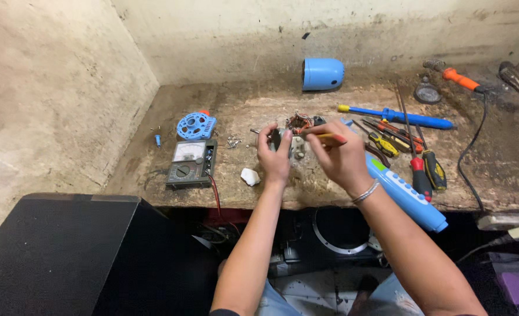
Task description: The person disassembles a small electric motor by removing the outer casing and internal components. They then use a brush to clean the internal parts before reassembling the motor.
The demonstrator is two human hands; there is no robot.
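While left hand [275, 157] grips wound motor core [297, 126], right hand [335, 153] pinches screwdriver [324, 136].

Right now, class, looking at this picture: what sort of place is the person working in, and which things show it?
Probably a small repair workbench for electrical gear. An analogue multimeter lies by the left hand, several screwdrivers lie beside the right hand, and both hands hold a small motor part with copper windings.

L hand [274, 153] grips small motor part [294, 131] over desk [330, 187]. R hand [341, 155] holds red-tipped tool [330, 136] w/ tip at it. Analog meter [190, 163] lies left.
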